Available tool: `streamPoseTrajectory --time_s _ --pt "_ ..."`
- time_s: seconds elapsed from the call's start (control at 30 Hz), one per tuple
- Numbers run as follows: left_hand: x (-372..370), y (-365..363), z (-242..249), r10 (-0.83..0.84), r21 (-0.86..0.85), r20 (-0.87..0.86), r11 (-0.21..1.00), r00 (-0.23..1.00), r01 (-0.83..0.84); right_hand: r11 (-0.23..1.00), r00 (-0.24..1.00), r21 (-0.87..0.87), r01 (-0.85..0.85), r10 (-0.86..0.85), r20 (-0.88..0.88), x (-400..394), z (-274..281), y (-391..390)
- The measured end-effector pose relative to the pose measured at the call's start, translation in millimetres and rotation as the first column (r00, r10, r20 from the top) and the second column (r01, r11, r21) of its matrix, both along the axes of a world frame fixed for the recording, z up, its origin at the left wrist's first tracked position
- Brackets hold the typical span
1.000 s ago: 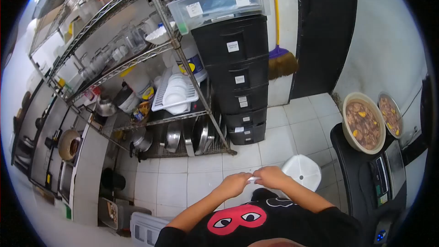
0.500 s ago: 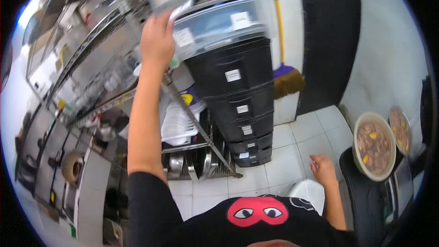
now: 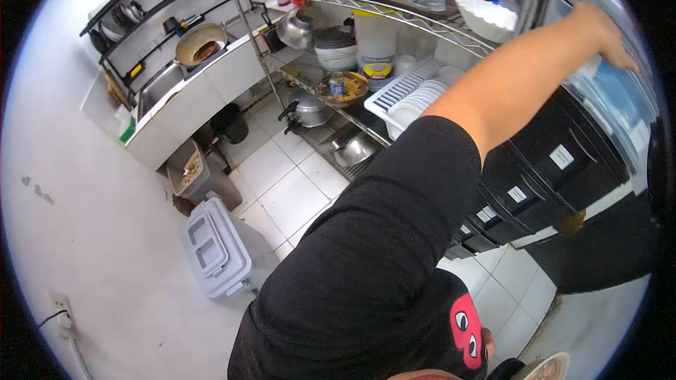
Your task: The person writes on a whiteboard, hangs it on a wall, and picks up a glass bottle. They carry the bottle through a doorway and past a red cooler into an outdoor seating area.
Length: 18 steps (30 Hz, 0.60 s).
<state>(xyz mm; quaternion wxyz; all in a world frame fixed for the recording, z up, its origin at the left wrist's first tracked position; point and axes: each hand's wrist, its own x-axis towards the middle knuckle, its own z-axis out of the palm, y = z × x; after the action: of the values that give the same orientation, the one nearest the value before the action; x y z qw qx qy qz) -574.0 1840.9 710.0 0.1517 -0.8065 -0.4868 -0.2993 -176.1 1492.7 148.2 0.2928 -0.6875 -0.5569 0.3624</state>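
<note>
My left arm stretches across to the upper right, and my left hand (image 3: 611, 41) is at the translucent plastic drawers (image 3: 616, 91) on top of the black drawer stack (image 3: 556, 155). Its fingers look extended and point downward over the drawer front; nothing shows held in them. Part of the drawer is hidden behind the forearm. Only a sliver of my right hand (image 3: 489, 343) shows beside my shirt, low in the view, and its fingers are mostly hidden.
A wire shelf (image 3: 380, 0) carries glass jugs and a white scalloped bowl (image 3: 486, 17). Below it are a dish rack (image 3: 401, 98) with plates and several pots. A lidded grey bin (image 3: 218, 250) stands at left, near the counter with a wok (image 3: 201, 43).
My view has swung left, so the drawers now sit at the right edge. The white item near my left hand is no longer visible. My right hand is mostly hidden now.
</note>
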Motion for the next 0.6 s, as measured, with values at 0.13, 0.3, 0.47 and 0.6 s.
streamPoseTrajectory --time_s 0.13,0.3,0.47,0.6 --pt "-10.4 -18.2 -7.3 -0.083 0.038 -0.107 0.995 0.991 0.087 0.992 0.989 0.075 -0.098 0.089 0.123 -91.5 77.8 42.9" --pt "5.6 20.1 -14.2 -0.061 0.2 -0.072 0.977 0.996 0.074 0.964 0.902 0.05 -0.26 0.225 0.368 -157.9 117.9 59.8" --pt "7.7 28.7 -23.1 -0.028 0.431 -0.041 0.901 0.999 0.043 0.952 0.979 -0.242 -0.189 0.203 0.03 -124.8 37.7 46.6" --pt "-28.1 -25.7 -31.7 -0.53 0.718 0.012 0.595 0.848 0.362 0.945 0.922 -0.235 -0.23 0.289 0.259 -139.8 84.2 10.9"
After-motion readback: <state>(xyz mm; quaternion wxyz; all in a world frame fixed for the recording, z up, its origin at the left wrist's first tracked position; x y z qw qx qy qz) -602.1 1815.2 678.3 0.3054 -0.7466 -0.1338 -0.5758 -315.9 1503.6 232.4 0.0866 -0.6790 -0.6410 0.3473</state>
